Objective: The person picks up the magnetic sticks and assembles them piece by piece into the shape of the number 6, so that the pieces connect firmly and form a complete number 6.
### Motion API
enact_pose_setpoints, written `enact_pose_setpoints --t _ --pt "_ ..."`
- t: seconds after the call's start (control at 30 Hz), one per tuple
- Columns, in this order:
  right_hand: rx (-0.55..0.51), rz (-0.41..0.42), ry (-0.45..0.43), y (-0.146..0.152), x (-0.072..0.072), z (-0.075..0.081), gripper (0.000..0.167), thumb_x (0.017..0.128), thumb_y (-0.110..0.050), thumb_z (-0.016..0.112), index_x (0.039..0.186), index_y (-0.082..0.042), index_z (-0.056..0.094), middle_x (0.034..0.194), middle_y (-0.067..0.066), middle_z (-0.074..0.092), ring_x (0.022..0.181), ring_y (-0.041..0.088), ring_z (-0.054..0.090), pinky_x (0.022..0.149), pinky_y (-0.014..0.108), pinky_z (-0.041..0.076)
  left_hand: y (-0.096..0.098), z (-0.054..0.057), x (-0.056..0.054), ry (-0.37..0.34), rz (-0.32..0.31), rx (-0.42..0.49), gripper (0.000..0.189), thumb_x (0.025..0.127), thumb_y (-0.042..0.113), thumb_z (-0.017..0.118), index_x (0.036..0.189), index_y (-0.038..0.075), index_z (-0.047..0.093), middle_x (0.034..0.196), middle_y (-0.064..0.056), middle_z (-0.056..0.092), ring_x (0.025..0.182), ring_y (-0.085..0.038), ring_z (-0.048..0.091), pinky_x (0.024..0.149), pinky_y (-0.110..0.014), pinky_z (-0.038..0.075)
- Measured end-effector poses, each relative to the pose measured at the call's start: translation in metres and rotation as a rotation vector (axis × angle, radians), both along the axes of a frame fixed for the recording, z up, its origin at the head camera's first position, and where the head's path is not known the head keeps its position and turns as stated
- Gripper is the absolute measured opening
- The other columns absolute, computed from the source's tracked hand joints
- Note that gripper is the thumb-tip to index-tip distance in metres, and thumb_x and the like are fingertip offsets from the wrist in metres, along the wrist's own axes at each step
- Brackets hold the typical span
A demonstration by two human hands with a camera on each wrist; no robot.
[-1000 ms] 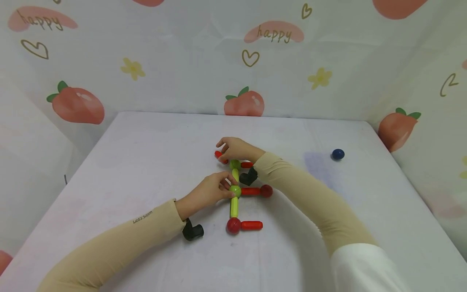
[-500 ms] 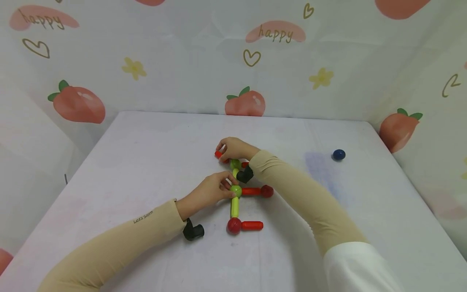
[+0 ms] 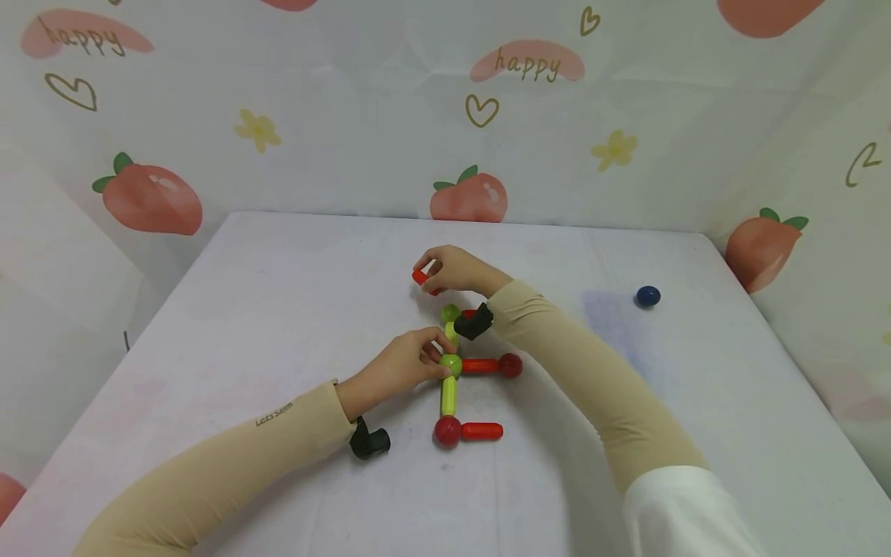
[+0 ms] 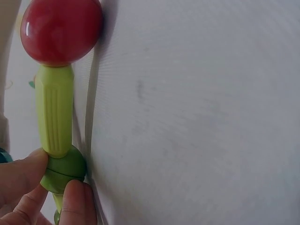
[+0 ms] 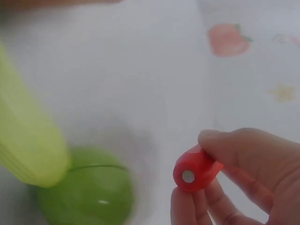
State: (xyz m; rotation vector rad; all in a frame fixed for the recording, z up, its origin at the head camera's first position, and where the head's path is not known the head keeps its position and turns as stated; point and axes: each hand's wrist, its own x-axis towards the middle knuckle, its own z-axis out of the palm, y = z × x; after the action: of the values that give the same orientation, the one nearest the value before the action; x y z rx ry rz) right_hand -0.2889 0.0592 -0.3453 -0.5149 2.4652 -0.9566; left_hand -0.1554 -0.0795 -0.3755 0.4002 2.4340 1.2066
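My left hand (image 3: 414, 356) pinches the middle green ball (image 4: 65, 171) of a magnetic ball-and-rod figure between thumb and fingers. A yellow-green rod (image 3: 448, 396) runs from that ball to a near red ball (image 3: 448, 432); another leads to a far green ball (image 3: 451, 313). Red rods (image 3: 480, 366) point right from the balls, the middle one ending in a dark red ball (image 3: 510, 365). Above and beyond the far green ball, my right hand (image 3: 461, 269) pinches a loose red rod (image 5: 197, 168). Its round magnet end faces the right wrist camera, apart from the ball.
A dark blue ball (image 3: 648, 296) lies alone at the back right of the white table (image 3: 278, 309). Black camera mounts (image 3: 475, 322) sit at both wrists; the right one partly hides the far yellow-green rod and red rod. A printed cloth (image 3: 348, 155) stands behind.
My right hand has moved up and away from the far green ball, carrying the red rod, which was close beside that ball before. My left hand keeps its hold on the middle ball.
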Motion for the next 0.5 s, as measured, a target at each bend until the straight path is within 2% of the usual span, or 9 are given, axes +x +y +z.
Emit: enact_pose_setpoints --t 0.17,0.37,0.5 --pt "-0.065 -0.048 0.021 0.012 0.005 0.015 0.038 0.088 -0.017 0.069 0.125 -0.013 0.061 0.113 0.011 0.062 0.088 0.019 0.066 0.086 0.033 0.050 0.000 0.000 0.000 -0.008 0.004 -0.003 0.023 0.083 0.007 0.075 0.103 0.012 0.064 0.092 -0.005 0.066 0.076 -0.013 0.061 0.064 -0.024 0.048" --pt "-0.142 -0.089 0.020 0.027 0.021 0.030 0.037 0.088 -0.020 0.069 0.124 -0.017 0.060 0.115 0.010 0.062 0.095 0.025 0.068 0.095 0.046 0.047 0.001 0.000 0.001 -0.023 0.015 -0.016 0.023 0.084 0.008 0.074 0.103 0.014 0.064 0.093 -0.004 0.065 0.076 -0.014 0.061 0.065 -0.024 0.049" --pt "-0.197 -0.082 0.046 0.035 0.035 0.036 0.038 0.088 -0.018 0.069 0.124 -0.014 0.060 0.113 0.010 0.063 0.096 0.022 0.066 0.093 0.045 0.050 0.001 0.001 0.001 -0.037 0.031 -0.029 0.023 0.084 0.009 0.075 0.103 0.015 0.064 0.093 -0.003 0.064 0.077 -0.015 0.061 0.066 -0.025 0.050"
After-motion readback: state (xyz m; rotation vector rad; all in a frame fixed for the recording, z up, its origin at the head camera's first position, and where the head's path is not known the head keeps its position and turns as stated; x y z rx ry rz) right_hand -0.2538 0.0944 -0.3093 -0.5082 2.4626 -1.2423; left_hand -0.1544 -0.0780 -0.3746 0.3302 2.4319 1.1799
